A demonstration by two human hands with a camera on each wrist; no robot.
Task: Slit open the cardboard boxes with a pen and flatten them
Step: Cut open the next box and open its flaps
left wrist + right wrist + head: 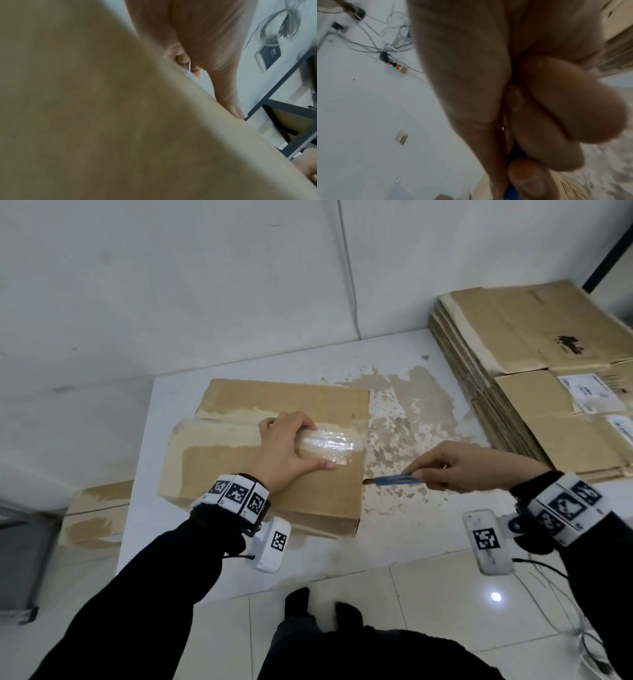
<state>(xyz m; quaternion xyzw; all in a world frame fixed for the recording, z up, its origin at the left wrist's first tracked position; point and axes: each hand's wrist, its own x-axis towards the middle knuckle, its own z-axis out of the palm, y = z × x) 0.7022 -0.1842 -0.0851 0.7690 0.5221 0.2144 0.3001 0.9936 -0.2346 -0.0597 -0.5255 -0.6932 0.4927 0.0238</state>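
A taped cardboard box [260, 460] lay on a worn white table [411, 525], the left hand [284, 453] spread flat on its top. The right hand [469, 467] pinched a blue cutter [394, 481], blade tip touching the box's right edge, near a stack of flattened boxes [534, 364].

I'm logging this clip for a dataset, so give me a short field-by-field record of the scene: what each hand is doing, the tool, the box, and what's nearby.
left hand: left hand presses on the taped cardboard box, fingers curled over the clear tape
right hand: right hand pinches a blue pen
tool tip: at the box's right edge
box state: closed, not yet flattened
surface: white table
nearby: stack of flattened boxes at right
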